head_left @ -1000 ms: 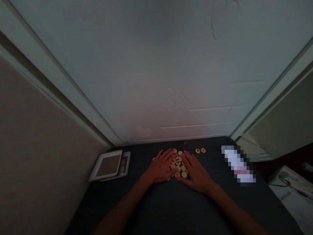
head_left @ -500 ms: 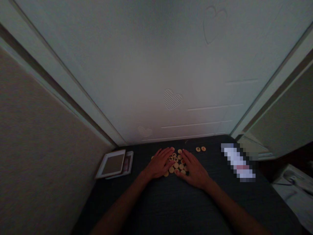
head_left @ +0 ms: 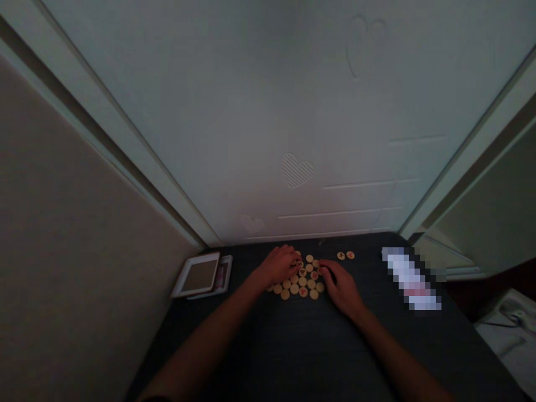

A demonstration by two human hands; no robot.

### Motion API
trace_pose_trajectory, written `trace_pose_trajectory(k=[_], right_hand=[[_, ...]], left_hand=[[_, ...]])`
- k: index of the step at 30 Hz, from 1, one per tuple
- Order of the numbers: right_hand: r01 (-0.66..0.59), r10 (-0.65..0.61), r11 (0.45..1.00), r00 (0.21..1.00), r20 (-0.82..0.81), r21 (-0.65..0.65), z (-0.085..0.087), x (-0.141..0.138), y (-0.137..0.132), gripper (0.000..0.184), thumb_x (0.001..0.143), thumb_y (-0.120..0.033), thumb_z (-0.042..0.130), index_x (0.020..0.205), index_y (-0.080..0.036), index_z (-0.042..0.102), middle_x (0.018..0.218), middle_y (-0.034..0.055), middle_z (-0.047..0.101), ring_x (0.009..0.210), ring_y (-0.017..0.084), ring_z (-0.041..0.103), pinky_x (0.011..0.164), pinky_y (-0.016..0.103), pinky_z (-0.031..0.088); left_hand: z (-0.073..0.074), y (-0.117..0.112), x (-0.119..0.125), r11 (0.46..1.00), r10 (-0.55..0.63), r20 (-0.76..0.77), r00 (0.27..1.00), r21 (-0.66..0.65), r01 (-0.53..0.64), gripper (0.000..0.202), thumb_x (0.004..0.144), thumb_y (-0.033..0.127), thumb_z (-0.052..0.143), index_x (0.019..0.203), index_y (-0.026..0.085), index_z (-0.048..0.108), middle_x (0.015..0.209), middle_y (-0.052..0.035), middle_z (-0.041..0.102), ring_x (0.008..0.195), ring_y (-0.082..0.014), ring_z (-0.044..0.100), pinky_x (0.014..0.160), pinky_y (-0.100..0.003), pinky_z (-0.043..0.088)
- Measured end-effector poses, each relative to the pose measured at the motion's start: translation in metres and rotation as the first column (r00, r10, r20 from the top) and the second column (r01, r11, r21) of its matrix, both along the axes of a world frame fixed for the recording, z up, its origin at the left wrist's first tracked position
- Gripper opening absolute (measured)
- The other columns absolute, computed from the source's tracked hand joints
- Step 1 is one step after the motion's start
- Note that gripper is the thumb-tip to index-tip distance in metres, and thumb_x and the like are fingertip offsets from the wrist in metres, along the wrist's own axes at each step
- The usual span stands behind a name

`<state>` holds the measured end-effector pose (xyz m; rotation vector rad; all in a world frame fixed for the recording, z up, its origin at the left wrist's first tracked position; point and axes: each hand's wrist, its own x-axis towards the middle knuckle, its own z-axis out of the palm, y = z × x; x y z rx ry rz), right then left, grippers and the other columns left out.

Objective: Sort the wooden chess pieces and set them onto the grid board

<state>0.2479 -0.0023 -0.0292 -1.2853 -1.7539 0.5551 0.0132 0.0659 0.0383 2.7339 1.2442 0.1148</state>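
Dark surface [head_left: 301,346] below an embossed panel [head_left: 268,111], round wooden discs [head_left: 302,282] lying between both hands. Light, stiff, easiest pinched by the rim. Left hand [head_left: 278,266] curled at the cluster's upper left, right hand [head_left: 341,288] half-closed at its right, any grip unclear; both flat and spread earlier.

A pale, heart-embossed door [head_left: 234,123] meets a beige wall [head_left: 75,234].
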Motion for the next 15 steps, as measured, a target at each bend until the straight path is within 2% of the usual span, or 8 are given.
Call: trace_pose_trajectory(k=[8, 15], right_hand=[[0.051, -0.052, 0.998, 0.998, -0.034, -0.029, 0.0014, 0.0036, 0.0031, 0.03, 0.099, -0.033, 0.046, 0.113, -0.024, 0.07, 0.109, 0.0066, 0.074, 0.102, 0.023, 0.069, 0.092, 0.038, 0.054], [0.078, -0.08, 0.997, 0.994, -0.07, -0.027, 0.0048, 0.0052, 0.0046, 0.028, 0.098, -0.035, 0.048, 0.108, -0.024, 0.072, 0.103, 0.0063, 0.075, 0.096, 0.022, 0.07, 0.086, 0.036, 0.055]], left_hand=[[-0.0042, 0.0047, 0.0043, 0.996, 0.049, 0.008, 0.999, -0.078, -0.048, 0.024, 0.093, 0.04, 0.06, 0.109, 0.024, 0.069, 0.111, -0.0076, 0.063, 0.107, -0.0256, 0.059, 0.094, -0.039, 0.046], [-0.0034, 0.0061, 0.0102, 0.991, 0.057, 0.067, 0.996, -0.125, -0.048, 0.022, 0.085, 0.033, 0.069, 0.105, 0.023, 0.066, 0.11, -0.0054, 0.065, 0.104, -0.0236, 0.061, 0.09, -0.033, 0.048]])
